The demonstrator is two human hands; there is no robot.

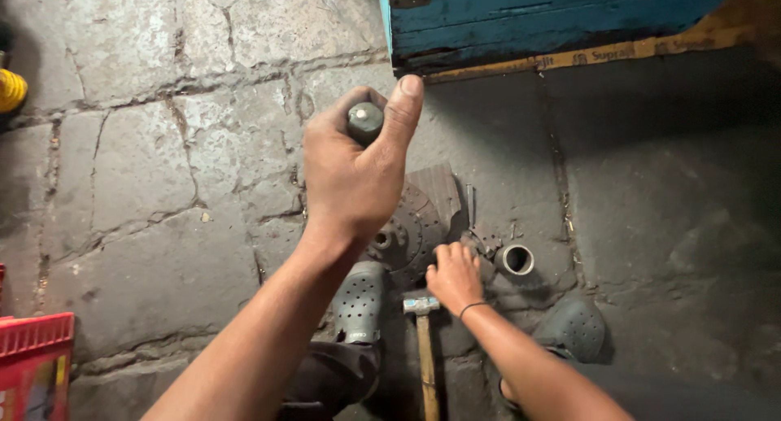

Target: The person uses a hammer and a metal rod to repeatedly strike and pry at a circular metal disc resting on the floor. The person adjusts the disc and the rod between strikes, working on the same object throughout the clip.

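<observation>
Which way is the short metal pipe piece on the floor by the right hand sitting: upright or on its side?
Upright. The pipe piece shows its round open end to the camera, with the dark hollow visible, beside the right hand.

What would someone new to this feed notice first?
The left hand, raised at centre frame, grips a grey metal cylinder upright in its fist. Below it the right hand rests on the stone floor beside a round toothed metal disc and a short pipe piece. A hammer lies between the clogs.

1 hammer (424,340), 2 clogs (359,301)
</observation>
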